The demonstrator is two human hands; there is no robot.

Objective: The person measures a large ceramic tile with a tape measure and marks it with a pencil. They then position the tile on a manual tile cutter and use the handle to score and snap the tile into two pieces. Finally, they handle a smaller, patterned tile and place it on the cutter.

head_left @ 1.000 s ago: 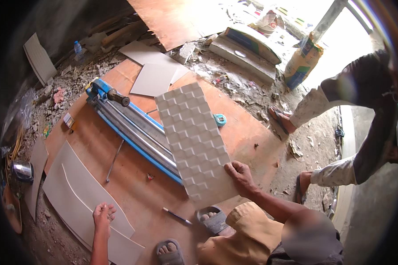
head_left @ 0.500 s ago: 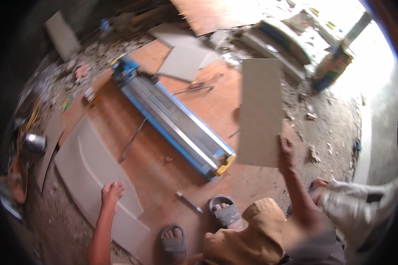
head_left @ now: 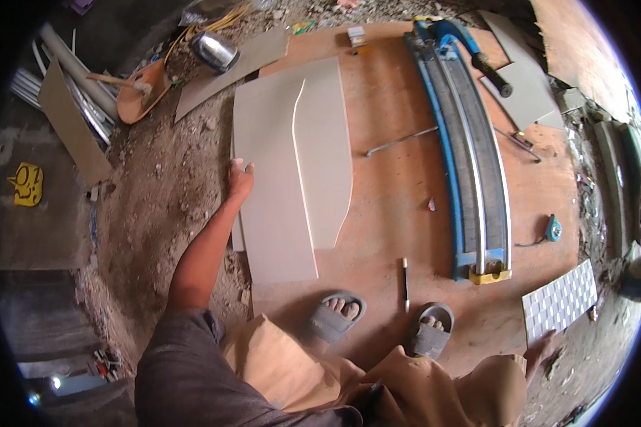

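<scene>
The left hand (head_left: pixel 239 178) lies flat, with fingers spread, on the left edge of a large beige tile (head_left: pixel 271 185); it grips nothing, it only rests there. This tile lies on a brown plywood board (head_left: pixel 392 128) on the ground, and it has a curved cut on its right side. A second beige piece (head_left: pixel 324 149), with the matching curve, lies just beside it (the two edges almost touch).

The right hand (head_left: pixel 541 349) is low at the right, partly hidden behind the person's knee. It touches the near corner of a white tile with a small checker relief (head_left: pixel 559 302), which lies flat at the edge of the board. If the fingers close on the tile, I cannot tell.

A long blue manual tile cutter (head_left: pixel 473 149) lies on the board between both tiles, with a yellow end stop near the person's feet. Near it are a pencil (head_left: pixel 405 283), a teal tape measure (head_left: pixel 553 228) and a thin metal rod (head_left: pixel 401 141). The two feet wear grey sandals (head_left: pixel 335 318). On the dirt at upper left stand a metal cup (head_left: pixel 215 50) and an orange trowel (head_left: pixel 139 89).
</scene>
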